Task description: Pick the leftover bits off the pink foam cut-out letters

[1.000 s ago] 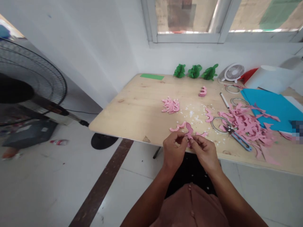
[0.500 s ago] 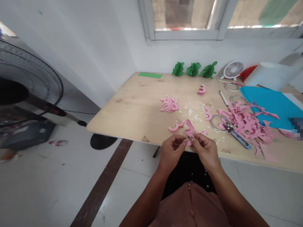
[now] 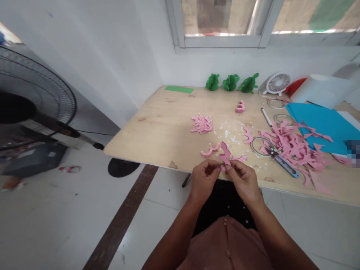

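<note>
At the table's near edge, my two hands meet over a wavy pink paper cutout (image 3: 225, 152). My right hand (image 3: 244, 180) pinches its lower end between thumb and fingers. The fingers of my left hand (image 3: 204, 180) are closed at the left side of that same end, their tips partly hiding it. Just beyond my left hand lies a curved pink paper piece (image 3: 209, 150). Another pink piece (image 3: 239, 158) shows partly behind my right hand. A pile of scalloped pink pieces (image 3: 201, 123) sits farther up the table.
Blue-handled snips (image 3: 285, 164) lie by a tape ring (image 3: 252, 149) and heaped pink scraps (image 3: 298, 144) on the right. Blue sheets (image 3: 323, 125), a marker (image 3: 266, 117), a small white fan (image 3: 278, 83) and green paper shapes (image 3: 231, 82) are farther back. White bits dot the wooden table (image 3: 157, 131).
My left fingertips have come slightly closer to my right thumb at the lower end of the cutout. The view has shifted a little; the things on the table lie as before.
</note>
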A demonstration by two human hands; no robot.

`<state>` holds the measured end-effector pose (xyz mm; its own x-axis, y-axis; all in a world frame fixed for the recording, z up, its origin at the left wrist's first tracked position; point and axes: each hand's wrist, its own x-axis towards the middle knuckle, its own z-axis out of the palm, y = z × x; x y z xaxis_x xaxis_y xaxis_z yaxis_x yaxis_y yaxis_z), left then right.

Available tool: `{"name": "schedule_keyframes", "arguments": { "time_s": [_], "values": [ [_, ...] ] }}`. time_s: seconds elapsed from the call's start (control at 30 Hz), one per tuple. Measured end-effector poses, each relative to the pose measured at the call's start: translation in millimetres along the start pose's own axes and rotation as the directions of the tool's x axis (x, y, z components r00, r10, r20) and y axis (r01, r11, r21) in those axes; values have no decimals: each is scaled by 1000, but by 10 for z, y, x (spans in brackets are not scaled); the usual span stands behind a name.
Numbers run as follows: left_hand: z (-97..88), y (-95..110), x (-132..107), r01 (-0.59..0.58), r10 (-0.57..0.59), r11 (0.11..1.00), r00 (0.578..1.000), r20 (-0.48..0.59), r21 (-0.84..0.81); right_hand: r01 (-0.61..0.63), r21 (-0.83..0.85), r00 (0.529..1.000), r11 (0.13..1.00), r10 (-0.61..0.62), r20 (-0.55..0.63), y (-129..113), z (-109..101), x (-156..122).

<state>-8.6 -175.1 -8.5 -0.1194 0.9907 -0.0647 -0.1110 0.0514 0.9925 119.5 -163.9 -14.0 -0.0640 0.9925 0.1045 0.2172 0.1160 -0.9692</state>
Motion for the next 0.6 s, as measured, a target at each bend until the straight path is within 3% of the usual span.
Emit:
{"name": "schedule_keyframes", "arguments": {
  "time_s": [0.27, 0.6],
  "values": [
    [-2, 11, 0, -17, 17, 1000, 1000, -7, 25, 58, -149, 998, 987, -60, -13, -51, -1, -24],
    [2, 0, -2, -55, 55, 998, 998, 21, 23, 35, -185, 999, 982, -41, -26, -16, 21, -27]
  ]
}}
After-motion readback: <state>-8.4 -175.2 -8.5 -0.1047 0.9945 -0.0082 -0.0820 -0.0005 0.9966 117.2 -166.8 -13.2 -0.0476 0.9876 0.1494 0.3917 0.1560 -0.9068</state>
